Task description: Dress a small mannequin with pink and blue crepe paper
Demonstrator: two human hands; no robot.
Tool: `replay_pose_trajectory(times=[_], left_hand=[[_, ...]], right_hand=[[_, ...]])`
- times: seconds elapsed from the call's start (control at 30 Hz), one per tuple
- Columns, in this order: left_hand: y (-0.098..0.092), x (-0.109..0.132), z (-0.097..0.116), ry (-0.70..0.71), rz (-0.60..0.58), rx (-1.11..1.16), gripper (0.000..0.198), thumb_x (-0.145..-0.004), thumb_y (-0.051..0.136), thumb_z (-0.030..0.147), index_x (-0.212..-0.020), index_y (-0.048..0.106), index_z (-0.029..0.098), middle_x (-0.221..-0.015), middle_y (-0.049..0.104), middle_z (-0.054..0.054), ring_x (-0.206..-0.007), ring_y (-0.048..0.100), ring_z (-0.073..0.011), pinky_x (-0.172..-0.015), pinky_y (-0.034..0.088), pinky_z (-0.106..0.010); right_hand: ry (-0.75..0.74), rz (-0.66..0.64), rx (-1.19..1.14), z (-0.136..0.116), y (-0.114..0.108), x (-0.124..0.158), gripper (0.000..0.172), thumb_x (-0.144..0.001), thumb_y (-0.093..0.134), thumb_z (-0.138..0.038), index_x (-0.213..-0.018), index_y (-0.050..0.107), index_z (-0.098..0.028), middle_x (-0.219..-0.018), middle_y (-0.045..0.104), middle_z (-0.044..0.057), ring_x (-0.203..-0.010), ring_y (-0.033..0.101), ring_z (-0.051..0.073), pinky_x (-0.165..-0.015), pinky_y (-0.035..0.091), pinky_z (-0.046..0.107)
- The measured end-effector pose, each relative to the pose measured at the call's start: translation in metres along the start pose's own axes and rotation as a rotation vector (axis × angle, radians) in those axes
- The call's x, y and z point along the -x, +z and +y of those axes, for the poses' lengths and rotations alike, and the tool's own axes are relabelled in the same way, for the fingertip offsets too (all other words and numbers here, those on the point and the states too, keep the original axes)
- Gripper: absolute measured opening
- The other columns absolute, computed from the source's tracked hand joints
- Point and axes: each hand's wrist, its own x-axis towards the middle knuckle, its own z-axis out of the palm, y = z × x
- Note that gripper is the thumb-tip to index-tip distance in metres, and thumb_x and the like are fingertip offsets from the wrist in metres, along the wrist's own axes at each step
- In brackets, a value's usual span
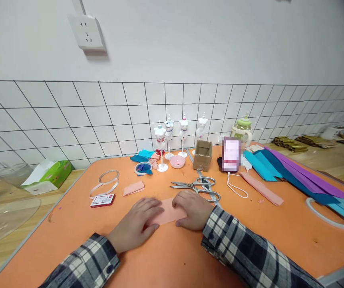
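Note:
A small rectangular piece of thin pink sheet [168,212], paper or cloth, lies flat on the orange table [166,260]. My left hand [138,224] rests over its left end, fingers stretched and thumb apart. On the right end lies my right hand [194,210], fingers bent and thumb separate, pressing on the sheet. Both palms face down, covering the sheet's ends. Just beyond my right hand are large metal scissors [197,186], blades pointing left. A folded pink piece [134,188] lies beyond my left hand, near a small red-and-white box [102,200].
Several small white mannequins [161,146] stand at the back beside a pink bowl [177,161] and an open cardboard box [202,156]. A phone [231,154] with a white cable stands right of them, before a green-lidded bottle [243,130]. Blue and purple folded strips [303,172] cover the right side.

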Motion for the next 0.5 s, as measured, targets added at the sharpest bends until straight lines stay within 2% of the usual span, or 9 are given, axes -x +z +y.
replay_pose_trajectory(times=[0.07,0.17,0.23,0.3,0.37,0.5], left_hand=[[0.003,-0.003,0.0,-0.027,-0.035,0.061,0.041,-0.088,0.059,0.033,-0.128,0.061,0.028,-0.137,0.06,-0.011,-0.128,0.052,-0.0312,-0.11,0.038,-0.051],[0.006,-0.005,-0.001,-0.046,-0.074,0.087,0.042,-0.087,0.061,0.037,-0.128,0.06,0.027,-0.14,0.057,-0.012,-0.128,0.051,-0.0317,-0.112,0.034,-0.054],[0.005,-0.006,-0.001,-0.052,-0.093,0.094,0.046,-0.086,0.062,0.038,-0.13,0.058,0.027,-0.142,0.054,-0.012,-0.13,0.049,-0.0322,-0.113,0.03,-0.056],[0.005,-0.006,-0.003,-0.058,-0.103,0.109,0.048,-0.085,0.063,0.039,-0.131,0.058,0.025,-0.142,0.054,-0.013,-0.131,0.048,-0.0328,-0.112,0.032,-0.055],[0.004,-0.007,-0.004,-0.064,-0.095,0.131,0.047,-0.084,0.065,0.04,-0.128,0.059,0.024,-0.139,0.056,-0.013,-0.129,0.049,-0.0324,-0.11,0.037,-0.052],[0.004,-0.009,-0.005,-0.089,-0.045,0.163,0.045,-0.079,0.07,0.037,-0.122,0.063,0.025,-0.133,0.059,-0.011,-0.123,0.052,-0.031,-0.107,0.039,-0.048]], right_hand=[[0.011,0.077,-0.085,-0.002,-0.001,-0.006,0.039,-0.078,0.071,-0.041,-0.11,0.061,-0.02,-0.111,0.063,0.007,-0.105,0.056,0.024,-0.095,0.041,0.039],[0.059,0.153,-0.067,0.0,0.0,-0.03,0.033,-0.09,0.057,-0.037,-0.118,0.061,-0.019,-0.122,0.062,0.01,-0.117,0.053,0.024,-0.102,0.039,0.038],[0.095,0.101,0.03,0.005,0.004,-0.055,0.044,-0.093,0.053,-0.043,-0.13,0.057,-0.02,-0.138,0.054,0.013,-0.129,0.046,0.027,-0.108,0.034,0.041],[0.159,0.04,0.141,0.011,0.01,-0.083,0.061,-0.094,0.047,-0.052,-0.146,0.043,-0.02,-0.15,0.041,0.016,-0.138,0.036,0.031,-0.111,0.029,0.045],[0.229,0.02,0.22,0.016,0.016,-0.108,0.066,-0.096,0.039,-0.056,-0.152,0.034,-0.021,-0.15,0.04,0.018,-0.137,0.037,0.032,-0.11,0.028,0.048],[0.247,0.045,0.258,0.021,0.024,-0.141,0.062,-0.097,0.038,-0.055,-0.149,0.038,-0.021,-0.143,0.048,0.019,-0.133,0.041,0.031,-0.109,0.027,0.045]])
